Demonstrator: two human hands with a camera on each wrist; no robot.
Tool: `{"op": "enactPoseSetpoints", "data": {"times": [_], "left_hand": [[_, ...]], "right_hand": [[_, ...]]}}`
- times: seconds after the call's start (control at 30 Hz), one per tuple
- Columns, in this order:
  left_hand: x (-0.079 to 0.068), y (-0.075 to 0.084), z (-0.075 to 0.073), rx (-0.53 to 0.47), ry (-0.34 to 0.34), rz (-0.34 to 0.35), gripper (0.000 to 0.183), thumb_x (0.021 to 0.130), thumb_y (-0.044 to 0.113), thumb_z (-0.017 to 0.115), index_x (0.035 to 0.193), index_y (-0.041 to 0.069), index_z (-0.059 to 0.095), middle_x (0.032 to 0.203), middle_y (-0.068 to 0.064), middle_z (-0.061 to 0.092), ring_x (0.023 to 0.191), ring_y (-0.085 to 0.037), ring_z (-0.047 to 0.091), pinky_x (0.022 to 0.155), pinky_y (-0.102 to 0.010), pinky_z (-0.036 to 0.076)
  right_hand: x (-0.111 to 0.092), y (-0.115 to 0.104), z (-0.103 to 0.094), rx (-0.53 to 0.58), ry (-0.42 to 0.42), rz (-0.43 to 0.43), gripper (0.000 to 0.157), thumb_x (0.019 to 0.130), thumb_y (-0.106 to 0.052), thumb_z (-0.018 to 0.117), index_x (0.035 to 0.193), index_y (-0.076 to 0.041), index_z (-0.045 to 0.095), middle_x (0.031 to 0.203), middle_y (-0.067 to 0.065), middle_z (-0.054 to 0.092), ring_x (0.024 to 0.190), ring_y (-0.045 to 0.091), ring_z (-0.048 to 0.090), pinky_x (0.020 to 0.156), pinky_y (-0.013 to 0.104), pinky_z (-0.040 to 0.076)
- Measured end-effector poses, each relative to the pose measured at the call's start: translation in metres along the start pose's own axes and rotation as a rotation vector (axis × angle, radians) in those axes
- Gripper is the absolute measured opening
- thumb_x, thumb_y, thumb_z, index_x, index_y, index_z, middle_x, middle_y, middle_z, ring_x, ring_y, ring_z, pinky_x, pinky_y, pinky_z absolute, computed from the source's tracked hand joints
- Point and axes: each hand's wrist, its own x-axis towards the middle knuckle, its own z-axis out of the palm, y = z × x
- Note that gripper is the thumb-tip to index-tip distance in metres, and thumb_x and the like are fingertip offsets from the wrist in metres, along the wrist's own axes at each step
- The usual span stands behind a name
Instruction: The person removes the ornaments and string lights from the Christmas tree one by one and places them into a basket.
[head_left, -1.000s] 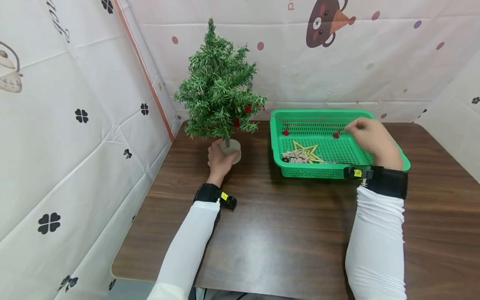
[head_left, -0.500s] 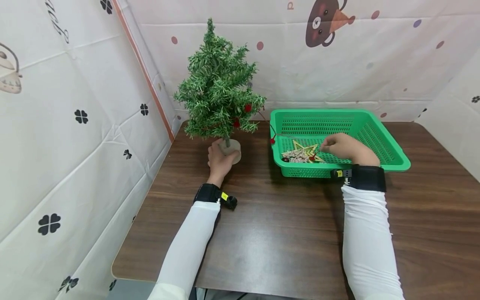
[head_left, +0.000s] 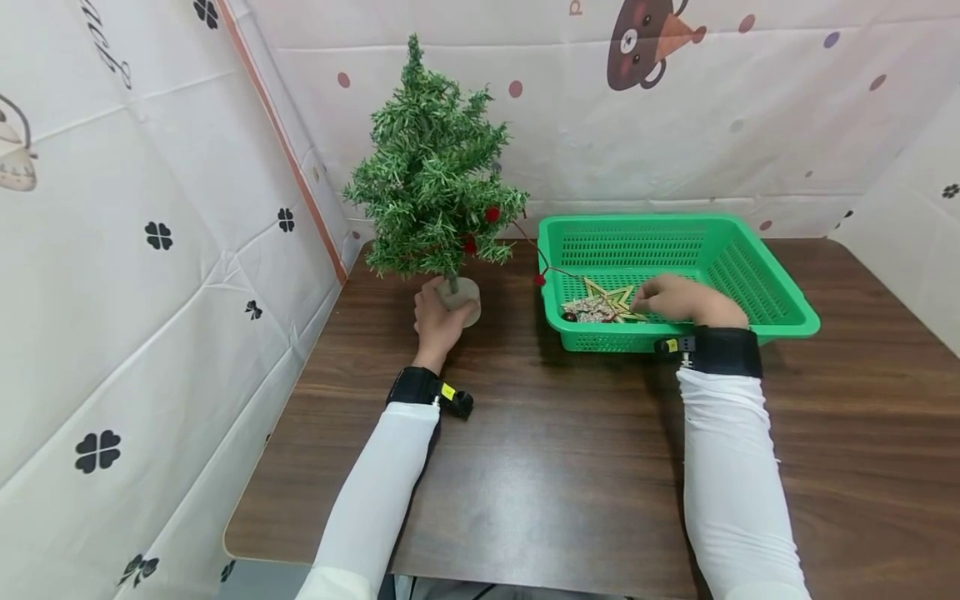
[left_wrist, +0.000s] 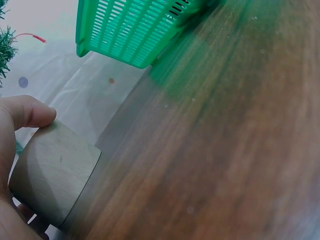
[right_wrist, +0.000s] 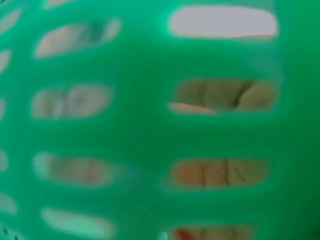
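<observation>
In the head view my left hand (head_left: 437,325) grips the round pale wooden base (head_left: 467,300) of a small green Christmas tree (head_left: 435,179). The left wrist view shows its thumb curled over the wooden base (left_wrist: 57,172). My right hand (head_left: 686,300) is down inside the green basket (head_left: 795,327), fingers bent together. A red string garland (head_left: 531,242) with red balls runs from the tree over the basket's left rim toward this hand; its pinched end is hidden. Beside the fingertips lies a gold star (head_left: 611,296). Through the basket slots, the right wrist view shows blurred fingers (right_wrist: 220,172).
Left of the star, in the basket, lie a pale glittery ornament (head_left: 590,310) and a small dark ball (head_left: 570,317). The brown wooden table (head_left: 540,467) meets printed white cloth walls (head_left: 637,150) at the back and left.
My right hand has come left and down inside the basket, and the string garland it held taut now hangs slack over the left rim. My left hand stays on the base.
</observation>
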Motion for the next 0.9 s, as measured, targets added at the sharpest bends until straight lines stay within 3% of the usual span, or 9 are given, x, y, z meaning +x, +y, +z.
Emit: {"op": "enactPoseSetpoints", "data": {"times": [0.1, 0.2, 0.47, 0.63, 0.77, 0.83, 0.9], "left_hand": [[0.001, 0.0, -0.001, -0.002, 0.001, 0.004, 0.074, 0.09, 0.038, 0.074, 0.151, 0.015, 0.039, 0.148, -0.02, 0.038, 0.136, -0.042, 0.036, 0.11, -0.065, 0.024], [0.002, 0.0, -0.001, -0.001, 0.002, 0.008, 0.073, 0.09, 0.038, 0.074, 0.151, 0.015, 0.04, 0.148, -0.019, 0.038, 0.136, -0.042, 0.036, 0.11, -0.065, 0.024], [0.003, -0.002, -0.002, -0.006, 0.008, -0.004, 0.073, 0.09, 0.038, 0.074, 0.15, 0.015, 0.04, 0.148, -0.019, 0.038, 0.136, -0.043, 0.036, 0.11, -0.065, 0.023], [0.001, -0.001, -0.002, -0.01, 0.013, -0.003, 0.073, 0.089, 0.037, 0.075, 0.15, 0.015, 0.04, 0.147, -0.019, 0.039, 0.135, -0.043, 0.036, 0.11, -0.065, 0.024], [0.0, -0.001, -0.001, -0.014, 0.013, 0.002, 0.073, 0.089, 0.036, 0.076, 0.149, 0.014, 0.041, 0.146, -0.019, 0.041, 0.134, -0.043, 0.038, 0.109, -0.066, 0.025], [0.0, -0.001, -0.001, -0.011, 0.013, -0.001, 0.073, 0.088, 0.035, 0.076, 0.149, 0.014, 0.042, 0.145, -0.019, 0.041, 0.133, -0.043, 0.038, 0.109, -0.066, 0.025], [0.001, 0.0, -0.001, -0.006, 0.014, 0.001, 0.073, 0.088, 0.035, 0.077, 0.149, 0.014, 0.042, 0.145, -0.019, 0.041, 0.133, -0.043, 0.038, 0.109, -0.066, 0.025]], "right_hand": [[-0.001, -0.009, -0.002, 0.005, 0.042, -0.021, 0.046, 0.107, -0.035, 0.049, 0.132, 0.002, 0.059, 0.134, 0.027, 0.057, 0.119, 0.045, 0.054, 0.093, 0.059, 0.049], [0.001, -0.027, -0.003, 0.056, 0.113, -0.07, 0.055, 0.107, -0.042, 0.048, 0.14, 0.001, 0.051, 0.144, 0.028, 0.051, 0.133, 0.048, 0.047, 0.104, 0.067, 0.042], [0.016, -0.097, 0.014, 0.186, 0.322, -0.297, 0.065, 0.105, -0.04, 0.056, 0.157, -0.009, 0.034, 0.162, 0.014, 0.036, 0.149, 0.036, 0.034, 0.119, 0.058, 0.032], [0.024, -0.124, 0.033, 0.253, 0.357, -0.395, 0.067, 0.106, -0.035, 0.056, 0.161, -0.012, 0.027, 0.164, 0.011, 0.034, 0.153, 0.03, 0.03, 0.121, 0.055, 0.031], [0.029, -0.127, 0.042, 0.318, 0.361, -0.429, 0.044, 0.108, -0.027, 0.052, 0.147, -0.009, 0.046, 0.142, 0.013, 0.058, 0.136, 0.028, 0.051, 0.107, 0.049, 0.044], [0.028, -0.127, 0.042, 0.348, 0.391, -0.442, 0.03, 0.108, -0.023, 0.051, 0.134, -0.01, 0.058, 0.119, 0.013, 0.068, 0.115, 0.028, 0.062, 0.092, 0.043, 0.05], [0.024, -0.126, 0.039, 0.398, 0.429, -0.453, 0.022, 0.109, -0.022, 0.05, 0.121, -0.011, 0.065, 0.095, 0.012, 0.068, 0.088, 0.028, 0.064, 0.074, 0.039, 0.05]]}}
